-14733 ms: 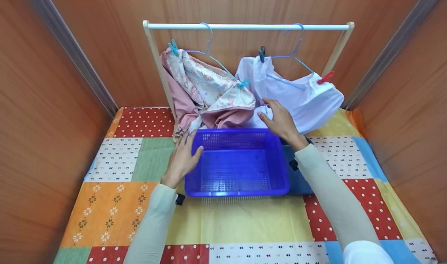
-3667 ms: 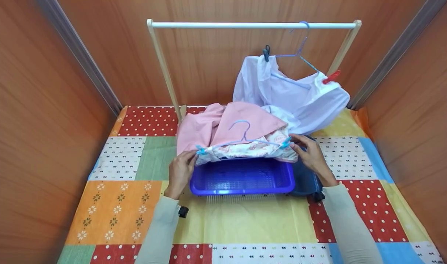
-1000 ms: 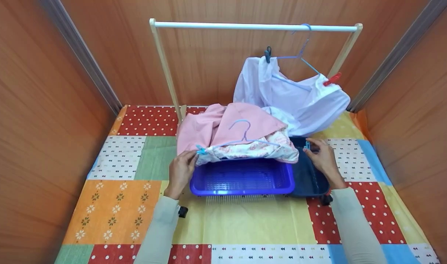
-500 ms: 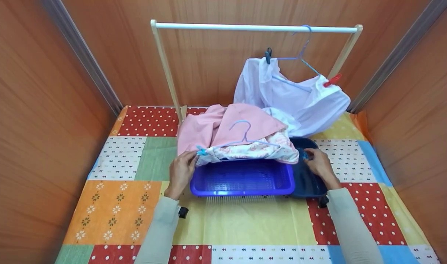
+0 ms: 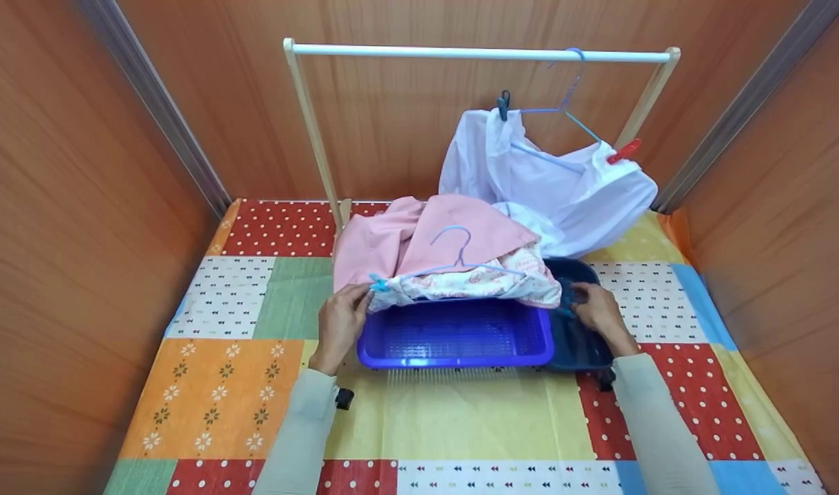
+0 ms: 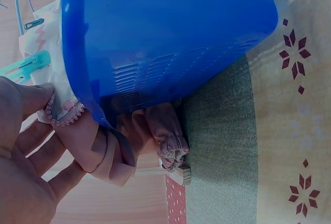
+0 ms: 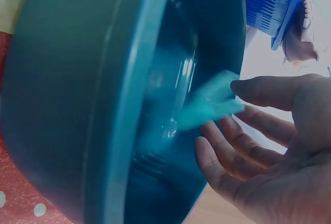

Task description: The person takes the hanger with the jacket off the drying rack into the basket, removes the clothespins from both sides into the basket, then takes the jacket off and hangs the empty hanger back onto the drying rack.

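My left hand (image 5: 340,322) pinches the corner of a pink and floral garment (image 5: 454,220), beside a teal clothespin (image 6: 27,66) clipped there. The garment lies over the back of a blue-purple basket (image 5: 454,361), with a thin hanger (image 5: 460,256) still along its floral edge. On the right, my right hand (image 5: 600,313) is over the dark teal basin (image 5: 576,347), its fingers spread apart. A blurred teal clothespin (image 7: 207,107) is in the air just off those fingertips, inside the basin's mouth.
A clothes rack with a white bar (image 5: 426,52) stands behind. A white garment (image 5: 536,179) hangs from it on a hanger, clipped by a black clothespin (image 5: 503,105) and a red clothespin (image 5: 624,151). Wooden panels (image 5: 791,275) enclose the patchwork cloth (image 5: 461,419).
My right hand took the right clothespin off the garment, carried it over the basin and let it go; it drops from the fingers. Earlier, the pink garment came off the rack onto the basket.
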Demonstrator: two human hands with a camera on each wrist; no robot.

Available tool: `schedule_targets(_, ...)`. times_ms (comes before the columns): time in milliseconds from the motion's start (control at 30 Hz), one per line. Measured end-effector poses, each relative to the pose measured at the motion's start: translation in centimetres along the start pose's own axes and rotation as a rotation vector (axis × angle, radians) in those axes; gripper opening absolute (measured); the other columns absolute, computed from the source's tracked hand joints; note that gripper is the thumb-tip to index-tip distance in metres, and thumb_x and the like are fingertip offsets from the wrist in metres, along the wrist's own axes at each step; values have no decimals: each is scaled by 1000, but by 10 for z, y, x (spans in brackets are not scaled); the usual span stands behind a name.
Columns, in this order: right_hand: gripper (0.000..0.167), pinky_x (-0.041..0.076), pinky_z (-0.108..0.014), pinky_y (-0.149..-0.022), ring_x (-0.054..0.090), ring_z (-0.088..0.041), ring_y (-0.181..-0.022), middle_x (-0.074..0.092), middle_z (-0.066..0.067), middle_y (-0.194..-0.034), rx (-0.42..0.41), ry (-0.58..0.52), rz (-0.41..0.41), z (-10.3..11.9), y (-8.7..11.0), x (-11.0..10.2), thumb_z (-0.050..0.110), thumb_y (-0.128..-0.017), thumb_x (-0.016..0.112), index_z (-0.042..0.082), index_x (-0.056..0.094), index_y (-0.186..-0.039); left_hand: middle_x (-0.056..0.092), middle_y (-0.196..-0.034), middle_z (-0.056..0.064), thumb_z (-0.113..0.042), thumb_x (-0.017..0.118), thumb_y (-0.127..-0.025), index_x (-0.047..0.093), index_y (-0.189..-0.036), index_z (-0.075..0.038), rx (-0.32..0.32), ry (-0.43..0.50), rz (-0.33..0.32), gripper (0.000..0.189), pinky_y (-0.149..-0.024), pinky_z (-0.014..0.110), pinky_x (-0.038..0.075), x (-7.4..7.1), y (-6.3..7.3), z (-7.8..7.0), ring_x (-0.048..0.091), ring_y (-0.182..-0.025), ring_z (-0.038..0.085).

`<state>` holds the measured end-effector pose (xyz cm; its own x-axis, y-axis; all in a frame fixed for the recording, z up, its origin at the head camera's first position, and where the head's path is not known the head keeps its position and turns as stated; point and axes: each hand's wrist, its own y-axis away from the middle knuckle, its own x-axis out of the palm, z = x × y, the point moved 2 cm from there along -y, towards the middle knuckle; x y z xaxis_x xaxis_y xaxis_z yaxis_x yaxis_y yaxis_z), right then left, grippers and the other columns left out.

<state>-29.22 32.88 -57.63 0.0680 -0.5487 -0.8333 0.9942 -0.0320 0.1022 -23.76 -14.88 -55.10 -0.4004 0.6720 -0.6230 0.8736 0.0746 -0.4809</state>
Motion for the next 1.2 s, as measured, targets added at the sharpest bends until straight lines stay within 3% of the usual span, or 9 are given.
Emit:
schedule_targets(433,41,47,-55,-98,60,-43,-114,62,-29,-123,-53,-49,-59,24,16,-20,10,-93,59,-2,56,-132,76,-99,9,-14,70,-91,77,-106,-6,-9,4,4,18,-82,46,56,0,0,1,72,-94,29)
schedule_targets(567,40,48,-54,-97,61,-42,-112,63,-29,-122,-87,-71,-112,35,23,-28,12,-94,60,-2,57,-131,76,-98,7,-16,70,-91,77,-105,-7,-2,-2,1,18,-80,46,56,0,0,1,72,-93,28)
schedule_targets(867,33,49,-52,-91,65,-39,-105,65,-24,-119,-226,-130,-316,67,39,-40,16,-93,65,-1,64,-122,77,-96,7,-15,69,-91,77,-105,-7,-6,1,2,18,-79,46,56,1,0,0,73,-90,27)
schedule_targets(1200,28,53,-45,-88,66,-32,-98,70,-18,-108,-401,-251,-413,119,59,-48,11,-88,72,0,69,-114,76,-96,7,-15,69,-92,76,-106,-6,-37,-14,4,18,-78,47,57,1,-2,0,73,-89,28)
